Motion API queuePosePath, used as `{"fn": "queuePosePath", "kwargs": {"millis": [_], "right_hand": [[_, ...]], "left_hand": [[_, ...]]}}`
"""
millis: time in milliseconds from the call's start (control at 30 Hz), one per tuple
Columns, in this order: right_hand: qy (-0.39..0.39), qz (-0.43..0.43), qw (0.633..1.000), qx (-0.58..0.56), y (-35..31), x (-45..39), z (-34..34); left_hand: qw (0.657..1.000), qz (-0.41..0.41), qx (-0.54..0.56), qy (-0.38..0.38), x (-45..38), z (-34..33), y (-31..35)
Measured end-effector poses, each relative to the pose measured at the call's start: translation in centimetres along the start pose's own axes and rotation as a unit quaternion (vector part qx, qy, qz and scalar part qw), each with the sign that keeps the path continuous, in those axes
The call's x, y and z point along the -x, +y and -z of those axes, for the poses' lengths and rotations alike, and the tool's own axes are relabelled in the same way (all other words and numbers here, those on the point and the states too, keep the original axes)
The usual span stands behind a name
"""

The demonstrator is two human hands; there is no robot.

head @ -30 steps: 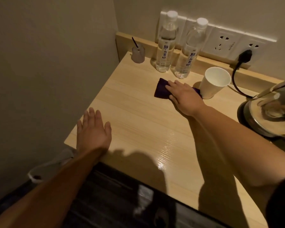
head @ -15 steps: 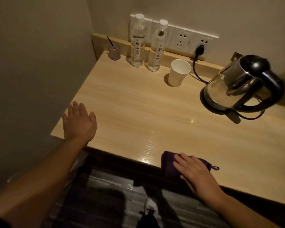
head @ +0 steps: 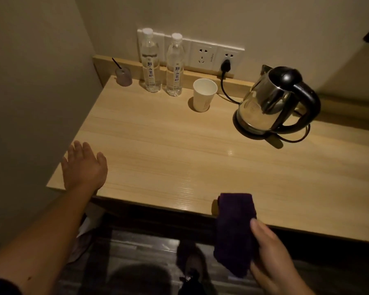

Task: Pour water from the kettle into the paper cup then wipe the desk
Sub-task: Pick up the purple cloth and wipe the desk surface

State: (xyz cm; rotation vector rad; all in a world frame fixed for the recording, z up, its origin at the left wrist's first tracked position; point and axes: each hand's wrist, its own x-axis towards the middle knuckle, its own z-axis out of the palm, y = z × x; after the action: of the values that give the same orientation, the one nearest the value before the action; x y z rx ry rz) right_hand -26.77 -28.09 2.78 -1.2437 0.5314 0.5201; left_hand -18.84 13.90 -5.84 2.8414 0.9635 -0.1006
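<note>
A steel kettle (head: pixel 268 101) with a black handle sits on its base at the back right of the wooden desk (head: pixel 179 158). To its left stands a white paper cup (head: pixel 203 95), upright. My right hand (head: pixel 273 254) holds a folded dark purple cloth (head: pixel 235 231) lifted off the desk, over its front edge. Near the front left corner my left hand (head: pixel 83 167) lies flat on the desk, fingers spread, holding nothing.
Two clear water bottles (head: pixel 150 60) (head: pixel 175 64) and a small lidded cup with a stick (head: pixel 124 76) line the back edge. The kettle's cord runs to a wall socket (head: pixel 225 66). A wall closes off the left side. A shoe (head: pixel 192 271) shows on the dark floor below.
The right hand dragged the cloth from beside the paper cup to the desk's front edge, then gripped it and lifted it off. The left hand stayed in place.
</note>
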Motion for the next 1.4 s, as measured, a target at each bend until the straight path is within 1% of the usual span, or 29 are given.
{"fn": "queuePosePath", "kwargs": {"millis": [33, 67, 100, 133, 167, 200, 233, 267, 300, 333, 367, 400, 467, 500, 533, 600, 667, 733, 800, 967, 1033, 1100, 1133, 1267, 1333, 1367, 1400], "right_hand": [[0.024, 0.014, 1.0, -0.009, -2.3, -0.8, -0.4], [0.032, 0.034, 0.999, -0.015, -5.3, -1.5, -1.1], [0.047, 0.069, 0.996, 0.016, -7.5, -2.9, -1.1], [0.044, 0.105, 0.992, 0.052, -10.1, -4.1, -1.8], [0.052, 0.156, 0.98, 0.108, -12.0, -5.9, -2.4], [0.057, 0.198, 0.963, 0.172, -13.7, -7.8, -3.0], [0.067, 0.242, 0.936, 0.246, -15.0, -10.0, -3.4], [0.069, 0.286, 0.896, 0.333, -16.1, -12.2, -4.0], [0.063, 0.327, 0.847, 0.414, -16.9, -14.7, -4.5], [0.054, 0.36, 0.791, 0.492, -17.6, -17.1, -4.9], [0.037, 0.385, 0.726, 0.568, -17.9, -19.6, -5.3], [0.005, 0.396, 0.658, 0.64, -17.8, -21.7, -5.5], [-0.076, 0.375, 0.54, 0.75, -16.5, -24.7, -5.6], [-0.102, 0.368, 0.507, 0.773, -15.6, -25.5, -5.4], [-0.107, 0.368, 0.494, 0.78, -14.9, -26.1, -5.2], [-0.101, 0.396, 0.487, 0.771, -14.0, -26.6, -4.4], [-0.105, 0.421, 0.471, 0.768, -13.4, -26.5, -3.3], [-0.105, 0.426, 0.485, 0.756, -12.7, -25.7, -1.9], [-0.1, 0.417, 0.509, 0.746, -11.7, -23.9, 0.1], [-0.066, 0.38, 0.558, 0.735, -7.5, -15.8, 7.0], [-0.053, 0.381, 0.565, 0.73, -5.0, -12.6, 8.9], [-0.056, 0.385, 0.56, 0.732, -2.6, -10.2, 10.0], [-0.056, 0.382, 0.564, 0.731, -1.6, -9.2, 10.3], [-0.032, 0.373, 0.626, 0.684, 2.1, -5.8, 10.0], [-0.024, 0.389, 0.654, 0.648, 4.5, -4.2, 9.1], [-0.03, 0.385, 0.685, 0.618, 5.6, -3.3, 8.5], [-0.039, 0.36, 0.732, 0.577, 6.2, -2.4, 7.6]], "left_hand": [[1.0, 0.0, -0.001, 0.001, 0.0, 0.0, 0.0], [1.0, 0.0, -0.001, 0.003, -0.1, -0.1, 0.0], [1.0, 0.0, 0.0, 0.004, -0.2, 0.0, 0.1], [1.0, 0.0, 0.0, 0.005, -0.2, -0.1, 0.1], [1.0, -0.001, -0.003, 0.006, -0.3, -0.1, 0.1], [1.0, -0.002, -0.007, 0.008, -0.3, -0.2, 0.1], [1.0, -0.003, -0.011, 0.009, -0.4, -0.3, 0.0], [1.0, -0.002, -0.014, 0.01, -0.5, -0.4, 0.0], [1.0, -0.001, -0.017, 0.011, -0.5, -0.5, -0.1], [1.0, -0.001, -0.018, 0.013, -0.6, -0.5, -0.1], [1.0, -0.001, -0.018, 0.016, -0.6, -0.6, -0.1], [1.0, -0.001, -0.018, 0.019, -0.6, -0.7, -0.2], [1.0, -0.002, -0.016, 0.024, -0.7, -0.8, -0.2], [0.999, -0.004, -0.015, 0.029, -0.7, -0.8, -0.2], [0.999, -0.008, -0.016, 0.034, -0.7, -0.8, -0.2], [0.999, -0.011, -0.014, 0.04, -0.8, -0.8, -0.2], [0.999, -0.011, -0.012, 0.042, -0.7, -0.9, -0.2], [0.999, -0.012, -0.009, 0.043, -0.7, -0.9, -0.2], [0.999, -0.011, -0.01, 0.043, -0.7, -0.9, -0.2], [0.999, -0.015, -0.014, 0.043, -0.8, -0.7, -0.2], [0.999, -0.014, -0.012, 0.038, -0.7, -0.7, -0.2], [0.999, -0.015, -0.011, 0.035, -0.6, -0.7, -0.2], [0.999, -0.015, -0.009, 0.034, -0.6, -0.6, -0.2], [1.0, -0.018, -0.001, 0.024, -0.5, -0.9, -0.5], [1.0, -0.017, 0.006, 0.014, -0.5, -1.0, -0.6], [1.0, -0.017, 0.007, 0.012, -0.4, -0.9, -0.5], [1.0, -0.02, 0.008, 0.009, -0.5, -0.9, -0.5]]}}
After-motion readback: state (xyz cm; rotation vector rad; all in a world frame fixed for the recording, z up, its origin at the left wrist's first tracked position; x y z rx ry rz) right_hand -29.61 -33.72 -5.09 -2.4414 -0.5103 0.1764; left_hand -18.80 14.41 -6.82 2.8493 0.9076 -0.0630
